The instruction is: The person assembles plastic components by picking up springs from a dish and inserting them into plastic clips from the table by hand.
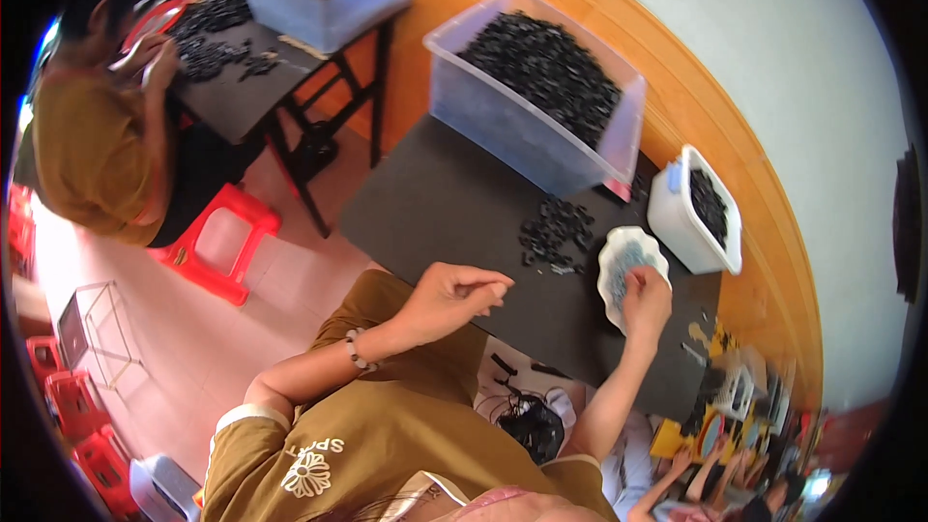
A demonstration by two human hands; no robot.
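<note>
The shallow dish (pixel 628 266) with a wavy white rim lies on the dark tabletop (pixel 435 203), directly under the right hand (pixel 646 302), whose fingers (pixel 638 277) reach into it from its near side; whether they already pinch something I cannot tell. The left hand (pixel 454 295) hovers well to the left of the dish, its fingers curled together as if pinching a very small part, too small to see. The step in hand seems to be taking small pieces from the dish; the next move would call for a fine pinch. The dish is oval, its long axis running from the right fingers away toward the white tub (pixel 691 222). A small pile of black parts (pixel 556 232) lies between both hands, farther out.
</note>
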